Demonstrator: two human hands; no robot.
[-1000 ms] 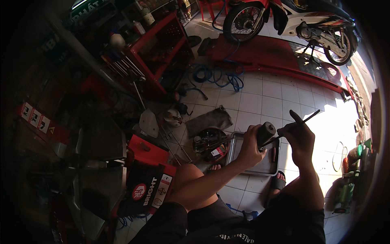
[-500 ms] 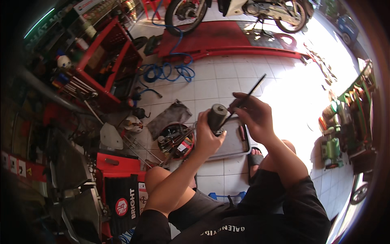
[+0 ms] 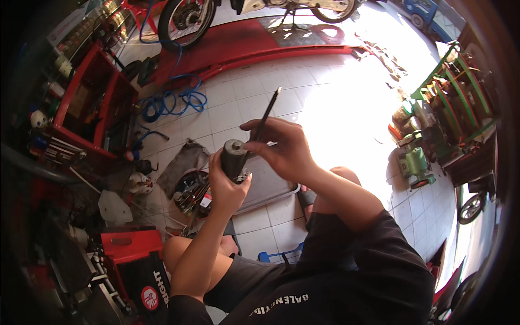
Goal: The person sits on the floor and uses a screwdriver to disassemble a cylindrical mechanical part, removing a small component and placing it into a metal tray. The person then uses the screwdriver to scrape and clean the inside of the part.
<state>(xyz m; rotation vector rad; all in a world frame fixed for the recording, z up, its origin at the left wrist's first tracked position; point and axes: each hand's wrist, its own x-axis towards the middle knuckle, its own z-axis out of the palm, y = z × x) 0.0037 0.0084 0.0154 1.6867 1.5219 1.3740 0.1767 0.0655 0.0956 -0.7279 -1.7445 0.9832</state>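
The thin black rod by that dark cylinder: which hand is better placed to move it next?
Likely the right hand: it holds the thin black rod in its fingers, beside the dark cylinder, while the left hand is wrapped around the cylinder.

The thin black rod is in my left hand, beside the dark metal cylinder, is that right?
Not quite: the thin black rod is in your right hand, not your left hand, as the head view shows. It is beside the dark metal cylinder.

centre: cylinder point(image 3: 233, 159), dull metal | rod point(image 3: 267, 116), smooth | tray point(image 3: 268, 188), matt metal | left of centre: rag point(image 3: 180, 163), rough, cloth-like | upper left: hose point(image 3: 197, 99), glossy plastic | upper centre: floor point(image 3: 252, 89), smooth tile
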